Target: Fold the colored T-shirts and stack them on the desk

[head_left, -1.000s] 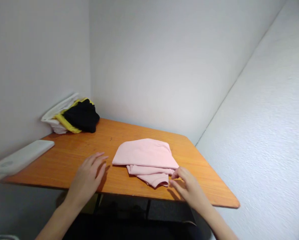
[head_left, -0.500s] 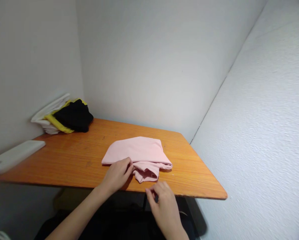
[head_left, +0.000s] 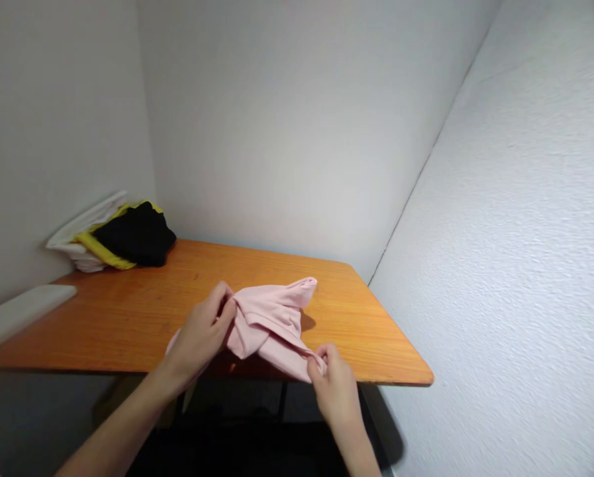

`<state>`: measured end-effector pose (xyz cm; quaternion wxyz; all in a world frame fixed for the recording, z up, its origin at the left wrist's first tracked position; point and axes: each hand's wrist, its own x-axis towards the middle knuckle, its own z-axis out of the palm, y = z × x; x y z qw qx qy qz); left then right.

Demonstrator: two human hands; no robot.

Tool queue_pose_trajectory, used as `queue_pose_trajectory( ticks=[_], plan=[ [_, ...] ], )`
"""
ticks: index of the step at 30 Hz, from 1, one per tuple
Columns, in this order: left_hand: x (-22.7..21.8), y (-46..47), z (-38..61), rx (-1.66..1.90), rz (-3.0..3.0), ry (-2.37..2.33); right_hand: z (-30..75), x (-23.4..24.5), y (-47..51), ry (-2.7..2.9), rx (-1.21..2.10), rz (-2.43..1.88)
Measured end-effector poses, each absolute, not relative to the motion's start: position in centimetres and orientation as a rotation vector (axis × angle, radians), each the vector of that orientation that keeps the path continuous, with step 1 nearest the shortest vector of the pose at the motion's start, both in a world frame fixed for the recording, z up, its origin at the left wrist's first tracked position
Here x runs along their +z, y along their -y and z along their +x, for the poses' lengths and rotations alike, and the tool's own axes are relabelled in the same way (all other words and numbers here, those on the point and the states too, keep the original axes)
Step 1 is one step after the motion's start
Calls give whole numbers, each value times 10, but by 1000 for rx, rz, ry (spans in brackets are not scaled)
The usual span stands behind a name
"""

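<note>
A pink cloth garment (head_left: 271, 315) is bunched and partly lifted over the front part of the wooden table; its exact kind does not show. My left hand (head_left: 210, 324) pinches its upper left part between thumb and fingers. At the lower right corner, my right hand (head_left: 332, 381) is closed on an edge, drawing the cloth tight near the table's front edge. One end of the garment sticks up toward the back right and casts a shadow on the wood. A bit of pink shows behind my left wrist.
On the back left of the table (head_left: 128, 318) lies a pile of cloth: a black piece (head_left: 138, 235) over a yellow one (head_left: 98, 252) and white ones (head_left: 85, 222). A long white object (head_left: 23, 315) lies along the left edge. Walls (head_left: 257, 132) stand behind and at both sides.
The pink garment lay folded flat and is now lifted and bunched. My left hand moved left and up with it; my right hand, previously apart from the cloth, has taken hold of its corner.
</note>
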<state>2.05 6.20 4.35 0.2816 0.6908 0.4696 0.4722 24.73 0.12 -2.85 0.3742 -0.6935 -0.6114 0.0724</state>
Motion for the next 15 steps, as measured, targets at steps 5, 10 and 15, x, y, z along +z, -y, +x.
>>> queue_pose_trajectory(
  ticks=[5, 10, 15],
  plan=[
    [99, -68, -25, 1225, 2569, -1591, 292, 17, -8, 1777, 319, -1540],
    [143, -65, -38, 1327, 2574, -1769, 319, 94, -30, 1843, 15, -1509],
    [177, -80, -31, 1804, 2095, -1536, 318, 168, -41, 1566, 261, -1280]
  ],
)
